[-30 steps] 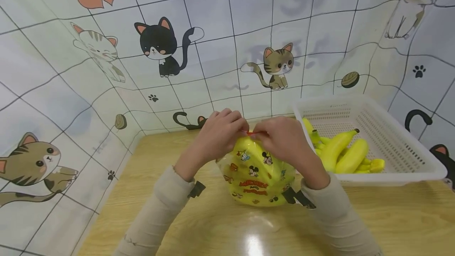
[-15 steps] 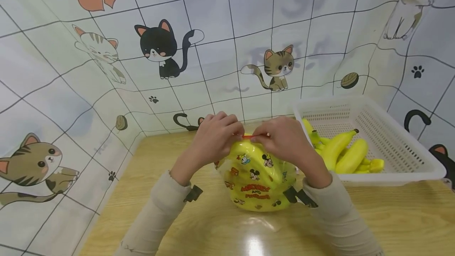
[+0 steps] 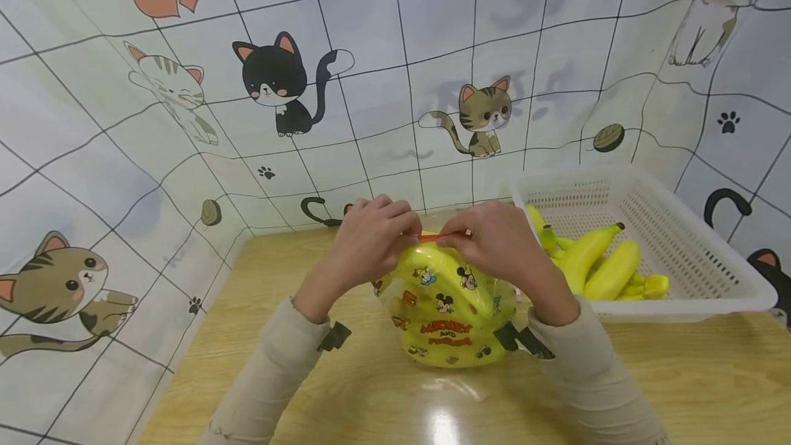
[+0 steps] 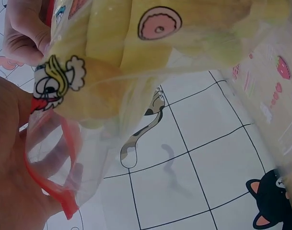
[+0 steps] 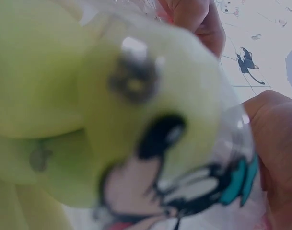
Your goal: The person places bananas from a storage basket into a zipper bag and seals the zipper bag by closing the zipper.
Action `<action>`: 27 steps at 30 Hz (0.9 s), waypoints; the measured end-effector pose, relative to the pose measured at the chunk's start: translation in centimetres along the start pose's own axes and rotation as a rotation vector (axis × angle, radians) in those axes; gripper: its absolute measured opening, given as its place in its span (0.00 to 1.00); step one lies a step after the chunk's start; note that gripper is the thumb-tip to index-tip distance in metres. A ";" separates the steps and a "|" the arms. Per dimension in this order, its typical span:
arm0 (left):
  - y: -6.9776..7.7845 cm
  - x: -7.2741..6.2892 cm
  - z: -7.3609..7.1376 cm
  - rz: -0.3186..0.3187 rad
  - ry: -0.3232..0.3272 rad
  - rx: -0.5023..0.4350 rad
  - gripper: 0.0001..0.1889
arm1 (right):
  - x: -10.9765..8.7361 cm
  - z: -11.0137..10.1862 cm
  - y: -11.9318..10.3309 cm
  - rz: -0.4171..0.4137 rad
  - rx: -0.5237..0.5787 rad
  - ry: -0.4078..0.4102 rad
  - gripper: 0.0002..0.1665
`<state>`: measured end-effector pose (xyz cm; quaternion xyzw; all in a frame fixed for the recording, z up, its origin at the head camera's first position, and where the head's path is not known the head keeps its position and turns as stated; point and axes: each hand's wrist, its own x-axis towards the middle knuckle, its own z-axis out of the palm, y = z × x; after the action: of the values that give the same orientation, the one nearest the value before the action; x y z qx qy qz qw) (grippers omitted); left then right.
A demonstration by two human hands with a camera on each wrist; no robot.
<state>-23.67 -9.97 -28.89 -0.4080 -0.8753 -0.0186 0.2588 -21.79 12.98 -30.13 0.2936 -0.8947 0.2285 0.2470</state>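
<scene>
Where the bag (image 3: 448,307) is: in the middle, between the two forearms, upright, its base on or just above the wood-grain table (image 3: 346,390) — which of the two I cannot tell.
Film: clear plastic, printed with small cartoon figures and red lettering (image 3: 446,335), the lowest word hard to read.
Inside: yellow, banana-like shapes (image 4: 107,28) take up most of the bag and show through the film.
Red strip (image 3: 428,239): along the bag's top edge, a short length showing between the fingertips; in the left wrist view part of it curves away into a loop, so the mouth gapes there.
Left hand (image 3: 375,235): knuckles up, fingers curled, pinching the red strip between thumb and fingers.
Right hand (image 3: 491,235): also pinching the strip, its fingertips near the left ones but apart from them.
Sleeves (image 3: 281,356): beige, a black piece (image 3: 335,336) jutting at each cuff.
Basket (image 3: 711,246): white, perforated, on the table beyond the right forearm; loose bananas (image 3: 612,270) lie heaped toward its left side.
Backdrop (image 3: 371,33): pale, black-gridded — cartoon cats, paw prints and yarn balls across it.
</scene>
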 end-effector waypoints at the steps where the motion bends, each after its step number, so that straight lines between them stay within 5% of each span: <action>1: 0.0 0.1 0.0 0.000 -0.007 -0.007 0.02 | 0.0 -0.1 0.0 0.004 -0.004 -0.003 0.03; 9: 0.3 0.8 0.0 -0.016 -0.088 -0.080 0.02 | 0.0 0.0 -0.1 0.037 -0.061 -0.147 0.08; 22: 0.7 0.7 0.6 -0.043 0.021 -0.035 0.03 | 0.2 0.6 -0.4 0.032 -0.098 0.051 0.07; 27: 0.7 0.4 0.8 -0.061 0.041 -0.022 0.03 | 0.0 0.3 0.0 0.031 -0.086 0.070 0.05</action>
<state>-23.72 -9.06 -29.48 -0.3834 -0.8817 -0.0446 0.2714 -21.85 12.83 -30.40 0.2608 -0.8990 0.2037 0.2868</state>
